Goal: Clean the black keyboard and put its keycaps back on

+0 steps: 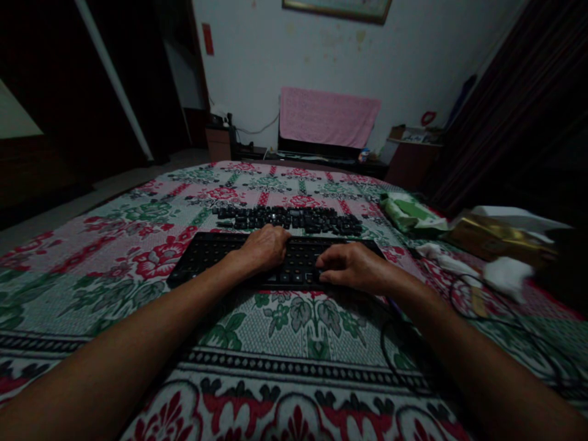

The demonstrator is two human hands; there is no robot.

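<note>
The keyboard point(220, 254) is lying mid-frame on the bed point(114, 288), with a row of loose keycaps point(289, 219) just behind it. The left hand point(264, 248) and right hand point(353, 266) are resting side by side on the keyboard. A packet point(407, 212) is lying right of the keycaps, and a cable point(463, 300) is trailing at the lower right.

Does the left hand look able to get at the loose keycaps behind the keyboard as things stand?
Probably yes: the left hand rests at the far edge of the keyboard; the loose keycaps lie just beyond on the bedspread, with nothing visibly between.
</note>
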